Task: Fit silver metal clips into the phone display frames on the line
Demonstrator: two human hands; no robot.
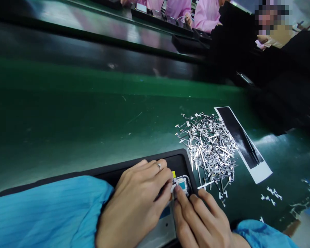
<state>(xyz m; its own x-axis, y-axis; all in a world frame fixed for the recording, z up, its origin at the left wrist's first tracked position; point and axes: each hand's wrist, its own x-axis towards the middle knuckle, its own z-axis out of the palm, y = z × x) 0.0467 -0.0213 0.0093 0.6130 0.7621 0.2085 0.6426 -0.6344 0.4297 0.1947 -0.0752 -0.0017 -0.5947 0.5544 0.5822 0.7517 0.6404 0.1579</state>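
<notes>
green desk (93, 120): a glossy mat surface runs across the view, with a long dark band beyond it and a second work line farther off.

black plastic tray (144, 166): lies along the near edge of the desk, its rounded corner just beside the hands.

small metal-rimmed frame (186, 181): sits at the tray's corner between both hands, with a teal patch (182, 186) inside it and a yellow tab (173, 174) at its edge.

pale panel (161, 237): lies under the hands, below the frame, with a blue label (165, 212) on it; how it joins the frame is hidden.

left hand (135, 203): reaches in from a blue sleeve (46, 210), a ring (158, 166) on one finger.

left grip: narrow, fingers curled down over the frame's left edge, holding it.

right hand (200, 220): comes up from a blue sleeve (258, 236).

right grip: narrow, thumb and fingertips pressed onto the frame's lower edge, holding it.

silver metal strips (209, 151): a loose heap on the desk, just beside the tray.

black-and-white sheet (240, 141): lies flat, just past the heap.

white bits (272, 194): a few scattered farther right.

far side: co-workers in pink smocks (178, 10) sit behind black bins (155, 19).
</notes>
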